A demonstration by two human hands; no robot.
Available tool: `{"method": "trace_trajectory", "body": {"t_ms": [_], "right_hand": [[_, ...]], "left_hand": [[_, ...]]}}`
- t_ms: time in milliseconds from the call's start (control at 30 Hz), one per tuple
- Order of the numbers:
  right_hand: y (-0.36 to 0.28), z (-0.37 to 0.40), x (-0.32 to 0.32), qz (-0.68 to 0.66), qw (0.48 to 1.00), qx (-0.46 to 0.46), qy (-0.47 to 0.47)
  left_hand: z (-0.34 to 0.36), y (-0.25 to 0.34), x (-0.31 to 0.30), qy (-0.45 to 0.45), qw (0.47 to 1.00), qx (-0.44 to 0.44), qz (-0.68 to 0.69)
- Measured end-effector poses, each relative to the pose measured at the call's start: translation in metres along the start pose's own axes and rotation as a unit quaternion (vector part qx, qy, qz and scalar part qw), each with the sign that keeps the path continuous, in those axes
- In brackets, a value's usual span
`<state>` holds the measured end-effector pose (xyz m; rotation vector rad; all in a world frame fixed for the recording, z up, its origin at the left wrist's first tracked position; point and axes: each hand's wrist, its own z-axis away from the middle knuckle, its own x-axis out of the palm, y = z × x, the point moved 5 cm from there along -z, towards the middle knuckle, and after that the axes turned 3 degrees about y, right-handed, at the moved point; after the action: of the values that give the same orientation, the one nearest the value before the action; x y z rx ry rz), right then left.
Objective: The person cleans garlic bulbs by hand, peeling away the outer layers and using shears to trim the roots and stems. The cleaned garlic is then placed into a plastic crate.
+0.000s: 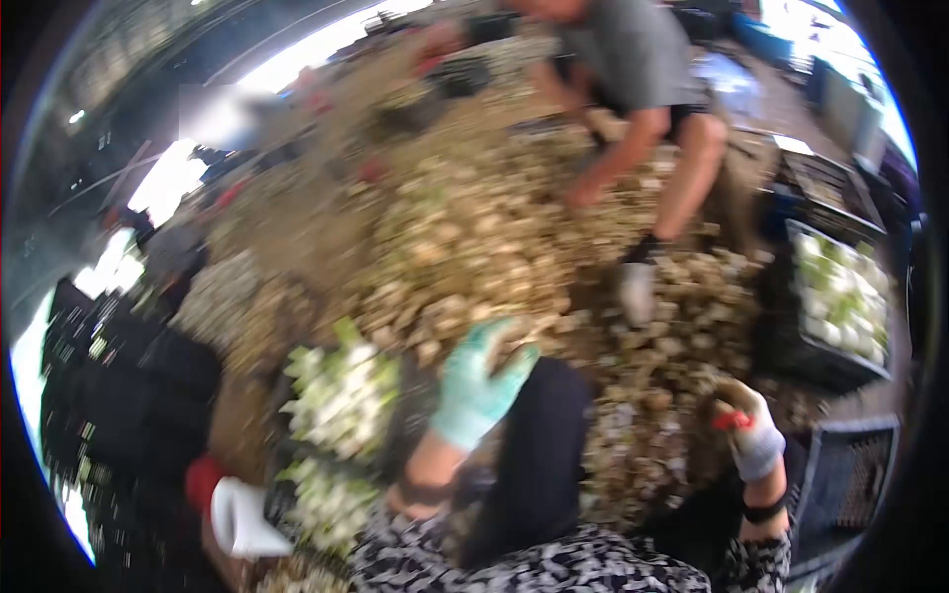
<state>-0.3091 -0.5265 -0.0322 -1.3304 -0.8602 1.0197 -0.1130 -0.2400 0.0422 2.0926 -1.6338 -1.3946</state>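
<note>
My left hand [474,385], in a pale green glove, is at the centre above my dark-clad knee. Its fingers curl round a brownish bulb [510,346], blurred by motion. Off to the right, my right hand [756,435] wears a whitish glove and is closed on a small red object [733,421], whose full shape is hidden. Beyond both hands spreads a large heap of pale brown bulbs [474,237]. To the left of my left hand, a black crate [393,435] holds white trimmed bulbs [341,400] with green tops.
A person in a grey shirt [638,49] bends over the heap, one foot [638,292] among the bulbs. At right stand a full crate [830,358] of white bulbs and another black crate [850,474]. Dark crates [129,385] and a white curved object [240,519] are at left.
</note>
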Motion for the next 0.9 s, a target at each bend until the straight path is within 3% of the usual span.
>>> {"method": "trace_trajectory", "body": {"t_ms": [67,133,167,200,267,367,467,533,600,633,700,733,800,833,867,900], "right_hand": [[0.028,0.0,0.031,0.019,0.996,0.071,-0.054],[0.074,-0.004,0.037,0.106,0.989,0.067,-0.082],[0.077,-0.005,0.044,0.073,0.992,0.072,-0.068],[0.065,-0.005,0.053,0.043,0.992,0.086,-0.081],[0.073,-0.011,0.046,0.088,0.991,0.07,-0.077],[0.071,-0.018,0.042,0.098,0.991,0.087,-0.041],[0.071,-0.023,0.044,0.135,0.988,0.074,-0.022],[0.075,-0.021,0.051,0.048,0.99,0.131,-0.017],[0.072,-0.02,0.058,0.027,0.992,0.121,-0.005],[0.059,-0.024,0.063,0.084,0.992,0.09,-0.025],[0.044,-0.023,0.061,0.171,0.983,0.066,-0.032],[0.038,-0.026,0.058,0.199,0.978,0.061,-0.029],[0.015,-0.032,0.054,0.261,0.963,0.056,-0.019],[0.019,-0.032,0.048,0.194,0.979,0.062,0.001],[0.025,-0.034,0.042,0.127,0.99,0.062,0.022],[0.021,-0.038,0.036,0.167,0.985,0.051,0.005]], "left_hand": [[0.047,-0.071,-0.017,0.036,0.968,-0.208,0.136],[0.114,-0.148,-0.02,0.035,0.958,-0.284,0.016],[0.136,-0.162,-0.027,-0.006,0.945,-0.32,-0.075],[0.141,-0.161,-0.037,-0.006,0.948,-0.249,-0.2],[0.148,-0.172,-0.049,-0.065,0.914,-0.209,-0.342],[0.124,-0.213,-0.068,-0.08,0.89,-0.203,-0.401],[0.089,-0.26,-0.078,-0.168,0.815,-0.187,-0.521],[0.071,-0.288,-0.085,-0.229,0.753,-0.208,-0.581],[0.072,-0.324,-0.091,-0.23,0.763,-0.186,-0.574],[0.073,-0.344,-0.096,-0.229,0.761,-0.162,-0.585],[0.08,-0.345,-0.103,-0.1,0.866,-0.007,-0.49],[0.064,-0.334,-0.102,-0.217,0.806,-0.192,-0.517],[0.092,-0.382,-0.125,-0.042,0.838,-0.082,-0.538],[0.074,-0.394,-0.148,-0.072,0.752,-0.309,-0.578],[0.085,-0.374,-0.157,-0.059,0.719,-0.376,-0.582],[0.074,-0.347,-0.168,-0.068,0.715,-0.381,-0.582]]}}
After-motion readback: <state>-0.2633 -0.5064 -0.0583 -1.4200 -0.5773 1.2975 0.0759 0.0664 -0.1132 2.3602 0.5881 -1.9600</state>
